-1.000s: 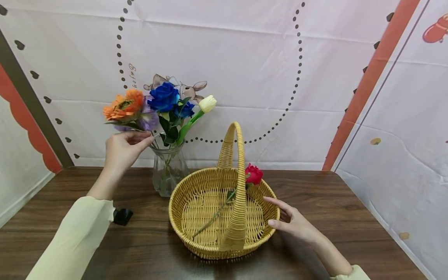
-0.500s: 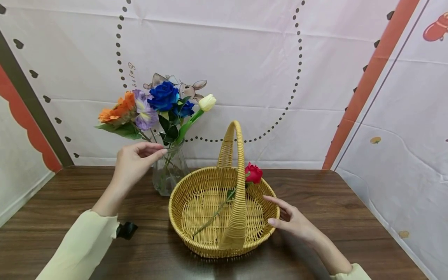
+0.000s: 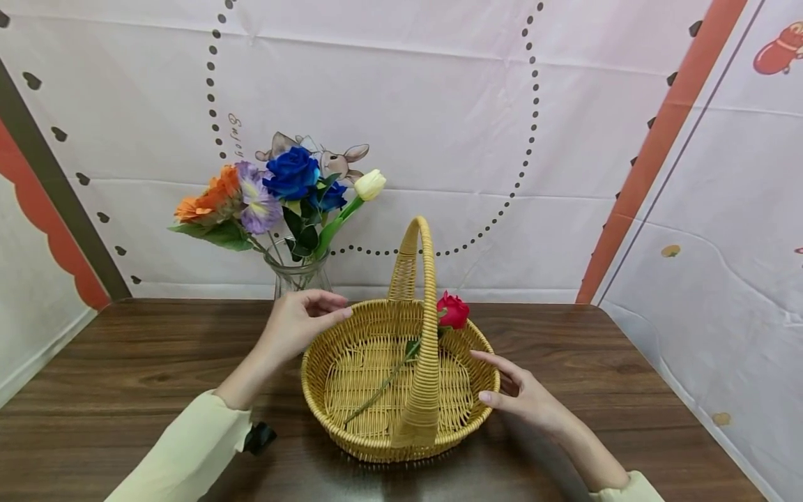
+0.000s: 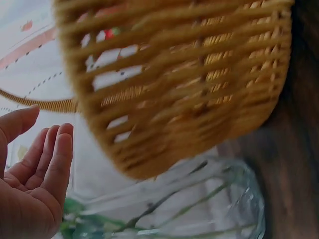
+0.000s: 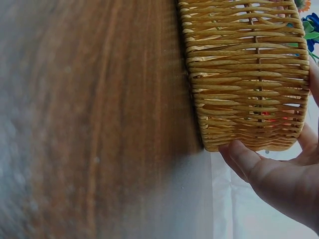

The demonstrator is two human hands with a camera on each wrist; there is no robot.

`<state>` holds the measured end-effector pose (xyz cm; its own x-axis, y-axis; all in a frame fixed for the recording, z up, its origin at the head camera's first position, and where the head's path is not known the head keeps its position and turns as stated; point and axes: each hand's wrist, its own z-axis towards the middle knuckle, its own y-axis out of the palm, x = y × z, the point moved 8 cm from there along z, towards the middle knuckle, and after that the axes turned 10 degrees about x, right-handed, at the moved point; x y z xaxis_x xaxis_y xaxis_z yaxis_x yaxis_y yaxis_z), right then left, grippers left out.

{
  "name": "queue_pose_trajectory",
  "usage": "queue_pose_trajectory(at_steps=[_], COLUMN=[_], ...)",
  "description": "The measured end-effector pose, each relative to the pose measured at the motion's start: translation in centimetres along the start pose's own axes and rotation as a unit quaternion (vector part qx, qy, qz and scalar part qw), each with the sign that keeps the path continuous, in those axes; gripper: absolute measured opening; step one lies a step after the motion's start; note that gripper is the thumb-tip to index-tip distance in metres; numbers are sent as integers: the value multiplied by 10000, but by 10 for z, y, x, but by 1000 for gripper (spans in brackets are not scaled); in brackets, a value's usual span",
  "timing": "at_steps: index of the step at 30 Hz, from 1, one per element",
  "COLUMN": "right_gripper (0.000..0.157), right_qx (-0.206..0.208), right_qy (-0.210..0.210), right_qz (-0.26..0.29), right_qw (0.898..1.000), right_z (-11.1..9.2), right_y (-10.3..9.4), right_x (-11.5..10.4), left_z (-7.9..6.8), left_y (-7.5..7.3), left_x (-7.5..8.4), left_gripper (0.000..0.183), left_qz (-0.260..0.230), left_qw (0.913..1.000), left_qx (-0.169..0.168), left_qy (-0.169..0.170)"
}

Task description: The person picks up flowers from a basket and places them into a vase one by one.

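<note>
A yellow wicker basket (image 3: 351,429) with a tall arched handle stands on the table. A red rose (image 3: 453,311) lies in it, its stem slanting across the woven bottom. My right hand (image 3: 530,401) holds the basket's right rim, with index finger and thumb over the edge and other fingers against the outer wall. At the left rim, my left hand (image 3: 300,322) has its fingers extended and carries nothing. Behind that hand stands a glass vase (image 3: 295,275). It holds an orange flower (image 3: 210,199), a purple flower (image 3: 258,202), blue roses (image 3: 293,173) and a pale yellow tulip (image 3: 370,185).
The dark wooden table (image 3: 157,335) backs onto a white printed cloth (image 3: 439,125) that also rises at both sides. A black object (image 3: 258,438) shows beside the left sleeve.
My left hand has let go of the orange flower, now leaning left in the vase, and has come right and down to the basket's left rim. The right hand has stayed put.
</note>
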<state>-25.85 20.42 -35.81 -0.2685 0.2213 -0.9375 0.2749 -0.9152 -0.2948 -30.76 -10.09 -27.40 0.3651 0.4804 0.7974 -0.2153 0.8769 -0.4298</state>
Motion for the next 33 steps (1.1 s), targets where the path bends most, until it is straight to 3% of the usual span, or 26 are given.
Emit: queue_pose_trajectory(at_steps=[7,14,22,26,33], right_gripper=[58,57,58,58,57], right_qx=[21,1,-11,-23,2], right_qy=[22,46,7,-27,-75], right_qz=[-45,28,-24,-10,-59], right_qw=[10000,10000,10000,10000,10000], right_z=[0,0,-1,-1,0], right_y=[0,0,1,1,1], right_x=[0,-1,-2,-4,-4], left_z=[-11,-22,-30,-35,-46], left_y=[26,53,75,85,98], left_x=[-4,-5,-9,-12,-20], left_gripper=[26,27,24,27,29], left_qz=[-67,22,-3,95,516], left_qw=[9989,9957,9903,9827,9598], left_qx=[-433,-914,-1328,-1771,-2633], left_qy=[-172,-114,-400,-531,-820])
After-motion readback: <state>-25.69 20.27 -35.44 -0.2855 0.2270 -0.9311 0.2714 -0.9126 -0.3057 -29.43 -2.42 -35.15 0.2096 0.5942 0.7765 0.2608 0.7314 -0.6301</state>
